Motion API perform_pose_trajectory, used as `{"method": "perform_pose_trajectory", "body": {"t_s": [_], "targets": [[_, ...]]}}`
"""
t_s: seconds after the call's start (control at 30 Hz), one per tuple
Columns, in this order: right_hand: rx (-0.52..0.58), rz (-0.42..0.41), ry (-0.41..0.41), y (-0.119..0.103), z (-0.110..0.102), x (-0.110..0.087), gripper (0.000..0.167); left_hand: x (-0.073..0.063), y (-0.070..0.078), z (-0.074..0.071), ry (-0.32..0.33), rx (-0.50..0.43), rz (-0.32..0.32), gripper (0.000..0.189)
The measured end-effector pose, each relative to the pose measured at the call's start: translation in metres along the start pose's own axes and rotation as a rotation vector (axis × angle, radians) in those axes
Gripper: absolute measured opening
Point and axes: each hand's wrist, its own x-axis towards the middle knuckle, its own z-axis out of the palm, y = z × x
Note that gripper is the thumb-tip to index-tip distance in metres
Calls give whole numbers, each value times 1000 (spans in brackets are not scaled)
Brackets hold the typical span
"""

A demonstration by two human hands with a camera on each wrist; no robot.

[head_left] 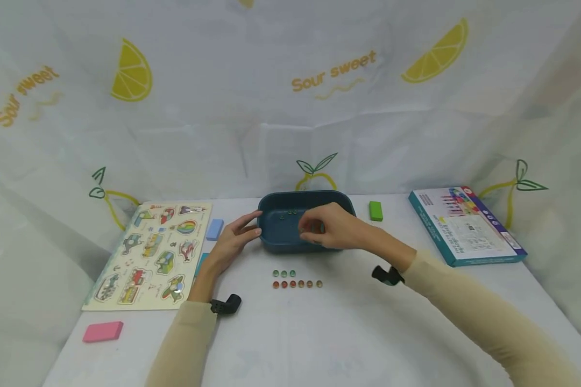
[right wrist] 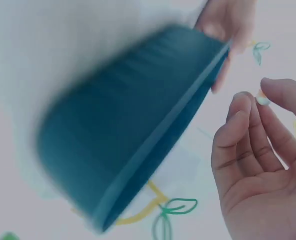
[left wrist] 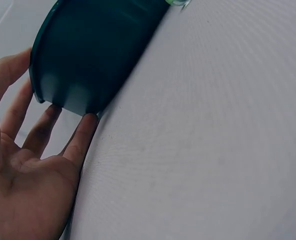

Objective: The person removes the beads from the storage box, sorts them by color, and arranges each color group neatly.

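Note:
A dark teal tub (head_left: 285, 248) stands at the back of the table, with 3 small green marbles (head_left: 290, 213) visible inside. My left hand (head_left: 233, 239) touches its left end with extended fingertips; in the left wrist view the fingers (left wrist: 82, 135) rest along the end wall. Above the tub's right part, my right hand (head_left: 336, 226) pinches a small glass marble (right wrist: 263, 97) between thumb and fingers, and that marble looks pale with an orange tint. In front of the tub lie a row of green marbles (head_left: 284, 273) and a row of red and amber marbles (head_left: 301, 284).
On the left lies a picture puzzle board (head_left: 150, 252), with a blue block (head_left: 214, 229) beside it and a pink block (head_left: 103, 331) nearer the front. A green block (head_left: 375, 210) and a flat printed box (head_left: 467, 226) are at the right. White printed cloth hangs behind.

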Motion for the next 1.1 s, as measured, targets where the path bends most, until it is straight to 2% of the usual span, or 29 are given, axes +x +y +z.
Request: {"method": "perform_pose_trajectory", "body": {"t_s": [0.07, 0.17, 0.33, 0.5, 0.7, 0.9, 1.1], "targets": [[27, 17, 9, 0, 5, -27, 11, 2, -1, 2, -2, -3, 0, 58], [54, 62, -36, 4, 18, -57, 11, 2, -2, 3, 4, -11, 1, 58], [63, 133, -96, 17, 42, -84, 9, 1, -1, 3, -5, -6, 1, 59], [67, 142, -104, 22, 56, -88, 9, 0, 1, 3, -1, -25, 5, 58], [57, 154, -107, 21, 62, -88, 9, 1, 2, 4, -12, -18, 4, 59], [56, 159, -97, 21, 63, -88, 9, 0, 2, 4, -6, -13, 4, 59], [44, 134, -117, 18, 50, -85, 21, 1, 0, 3, -6, -12, 7, 59]]}}
